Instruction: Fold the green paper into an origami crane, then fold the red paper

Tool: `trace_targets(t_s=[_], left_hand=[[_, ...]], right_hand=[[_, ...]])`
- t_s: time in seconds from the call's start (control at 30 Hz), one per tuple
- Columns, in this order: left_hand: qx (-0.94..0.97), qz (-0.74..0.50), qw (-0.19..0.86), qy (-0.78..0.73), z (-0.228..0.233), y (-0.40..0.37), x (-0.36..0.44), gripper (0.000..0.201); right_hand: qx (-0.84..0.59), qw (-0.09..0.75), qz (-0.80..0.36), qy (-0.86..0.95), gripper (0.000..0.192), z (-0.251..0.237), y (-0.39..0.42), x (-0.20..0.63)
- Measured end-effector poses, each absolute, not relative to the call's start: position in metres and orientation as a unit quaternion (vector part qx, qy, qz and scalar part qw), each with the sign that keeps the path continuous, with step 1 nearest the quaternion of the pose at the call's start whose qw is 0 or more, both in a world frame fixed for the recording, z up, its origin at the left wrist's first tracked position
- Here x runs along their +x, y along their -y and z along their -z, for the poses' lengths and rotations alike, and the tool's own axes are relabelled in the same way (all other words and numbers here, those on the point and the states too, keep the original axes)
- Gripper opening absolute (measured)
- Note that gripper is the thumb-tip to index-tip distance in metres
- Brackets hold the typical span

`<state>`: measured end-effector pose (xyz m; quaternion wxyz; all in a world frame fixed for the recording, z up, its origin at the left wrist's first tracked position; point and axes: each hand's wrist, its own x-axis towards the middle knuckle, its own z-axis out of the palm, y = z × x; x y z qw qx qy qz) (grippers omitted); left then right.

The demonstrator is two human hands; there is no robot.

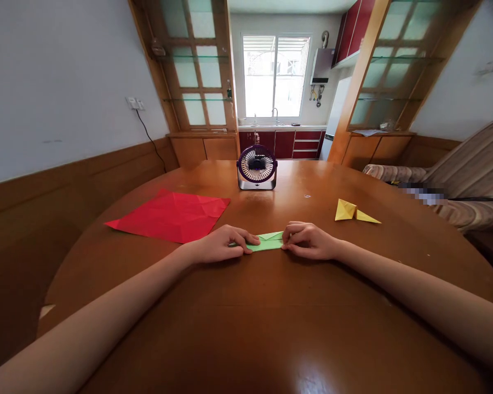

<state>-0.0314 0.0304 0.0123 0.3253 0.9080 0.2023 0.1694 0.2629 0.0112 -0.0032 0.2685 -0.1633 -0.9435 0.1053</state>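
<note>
Left grip: the left hand (224,243) lies fingers-down on the surface (271,317), its fingertips pressed together on the left end of the green folded paper (268,241).
Right grip: the right hand (308,239) is curled, its fingertips pinching the right end of the same paper against the surface.
Held item: the green folded paper lies flat between the two grips, touching both; a narrow strip with a triangular flap shows in the gap between them. Its ends are covered by the fingers, so the full outline cannot be told.
Left of the left grip: a red paper sheet (170,216) lies flat and creased, just beyond and beside the left hand, apparently not touching it.
Right of the right grip: a yellow folded paper (353,212), pointed at one end, lies apart from the right hand, farther back on the surface.
Beyond both grips: a small purple desk fan (257,167) stands upright, well apart from the green paper, grille facing the person.
</note>
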Motion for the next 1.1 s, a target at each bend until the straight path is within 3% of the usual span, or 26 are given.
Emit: trace_targets(t_s=[0.23,0.57,0.8,0.97,1.1], left_hand=[[0.888,-0.168,0.384,-0.189,-0.012,-0.036,-0.033,0.019],[0.892,-0.17,0.381,-0.177,-0.013,-0.036,-0.033,0.02],[0.93,-0.221,0.201,-0.213,-0.007,-0.017,-0.015,0.017],[0.963,-0.202,0.05,-0.169,0.003,-0.012,-0.007,0.031],[0.959,-0.212,0.045,-0.181,0.008,-0.014,-0.005,0.03]], right_hand=[[-0.186,0.28,-0.168,0.927,0.03,0.003,-0.015,0.269],[-0.194,0.293,-0.166,0.921,0.046,0.002,-0.016,0.275],[-0.194,0.302,-0.149,0.921,0.04,0.002,-0.015,0.272],[-0.206,0.326,-0.105,0.917,0.029,0.004,-0.011,0.265],[-0.213,0.328,-0.083,0.917,0.018,0.006,-0.008,0.258]])
